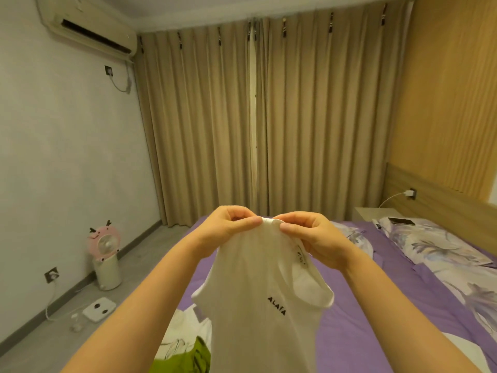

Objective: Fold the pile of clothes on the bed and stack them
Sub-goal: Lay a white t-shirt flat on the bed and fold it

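Head view looks over both forearms, raised above a bed with a purple sheet [376, 332]. Left hand [234, 224] and right hand [312, 238] are close together, nearly touching, each pinching the top edge of a white sleeveless top [258, 292] between thumb and fingers. This garment hangs down from the two grips, clear of the bed at its upper part, with its lower end running out of the bottom of the picture. Black lettering reading "ALAIA" shows on its front below the hands, and a small white label [300, 257] sits inside the neckline just under the right hand. An armhole opens to the right, below the right wrist.

Below the left forearm, on the sheet, lies the pile of clothes [185, 343]: white pieces with dark line markings and an olive-green garment [188, 359] at the bottom edge. Beyond the right hand, a floral pillow [430, 243] carries a dark phone [401, 221], next to a small bedside table [376, 212]. Far behind the hands hang closed tan curtains [269, 117]. Off to the left of the left arm, on the floor, a pink fan [103, 242] stands beside the wall.
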A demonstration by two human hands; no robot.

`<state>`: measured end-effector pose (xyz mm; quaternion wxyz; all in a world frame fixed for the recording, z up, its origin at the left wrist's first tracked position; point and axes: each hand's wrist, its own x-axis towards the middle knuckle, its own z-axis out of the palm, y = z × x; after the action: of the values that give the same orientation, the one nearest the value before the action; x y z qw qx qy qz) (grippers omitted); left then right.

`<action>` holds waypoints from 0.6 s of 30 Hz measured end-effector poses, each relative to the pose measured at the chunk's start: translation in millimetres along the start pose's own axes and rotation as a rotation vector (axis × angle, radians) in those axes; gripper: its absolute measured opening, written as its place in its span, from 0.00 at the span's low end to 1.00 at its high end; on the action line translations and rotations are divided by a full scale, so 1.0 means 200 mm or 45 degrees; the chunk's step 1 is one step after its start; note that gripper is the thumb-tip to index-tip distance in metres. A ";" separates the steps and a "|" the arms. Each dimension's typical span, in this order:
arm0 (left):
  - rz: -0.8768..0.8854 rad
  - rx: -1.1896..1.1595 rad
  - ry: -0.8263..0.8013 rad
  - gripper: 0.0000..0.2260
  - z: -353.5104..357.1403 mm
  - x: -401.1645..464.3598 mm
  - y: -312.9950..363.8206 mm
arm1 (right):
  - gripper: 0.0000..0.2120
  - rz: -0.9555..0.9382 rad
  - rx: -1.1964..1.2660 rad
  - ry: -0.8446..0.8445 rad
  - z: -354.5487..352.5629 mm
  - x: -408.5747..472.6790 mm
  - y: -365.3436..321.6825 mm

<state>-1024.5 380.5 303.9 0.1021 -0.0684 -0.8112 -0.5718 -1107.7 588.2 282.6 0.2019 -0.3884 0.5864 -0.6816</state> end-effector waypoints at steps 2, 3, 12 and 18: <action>0.018 0.075 0.035 0.07 0.00 -0.04 0.02 | 0.05 -0.035 -0.039 0.087 0.07 0.01 -0.01; 0.017 0.118 0.034 0.08 0.00 -0.06 0.04 | 0.03 -0.053 -0.065 0.140 0.10 0.01 -0.02; 0.097 0.195 0.443 0.05 -0.14 -0.22 0.21 | 0.06 0.102 -0.394 0.117 0.14 -0.21 0.04; 0.000 0.170 0.553 0.07 -0.25 -0.39 0.16 | 0.06 0.197 -0.391 0.300 0.08 -0.47 0.00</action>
<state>-936.2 344.4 330.6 0.2787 0.0633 -0.8061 -0.5182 -1037.1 646.3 254.8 0.1221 -0.2859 0.7312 -0.6072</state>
